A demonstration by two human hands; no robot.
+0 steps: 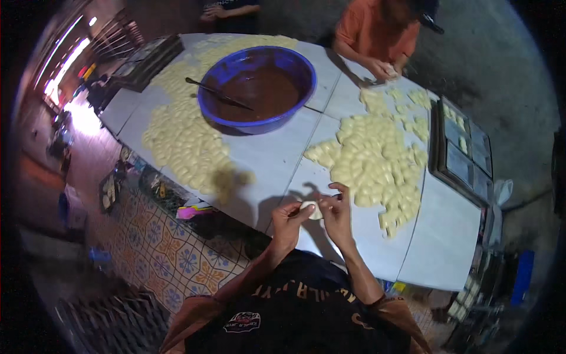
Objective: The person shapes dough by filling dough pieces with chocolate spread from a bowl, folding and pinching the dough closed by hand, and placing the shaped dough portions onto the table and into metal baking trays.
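Observation:
Between my two hands, just above the near part of the white tiled table (445, 248), is a small pale piece of dough (312, 212). My left hand (289, 224) grips it with the thumb pressed on it, and my right hand (336, 218) holds it from the other side with the fingers bent. A large mass of pale dough pieces (368, 159) lies just beyond my right hand. Another spread of pieces (183, 153) covers the left part of the table, beside a blue basin (298, 106) of brown filling with a dark long-handled utensil (203, 83) in it.
A co-worker in orange (371, 29) works at the far right, holding something pale. Another person in dark clothing (230, 12) stands at the far side. Dark metal trays sit at the right end (435, 141) and far left (141, 62). A pink object (194, 210) is below the near left edge.

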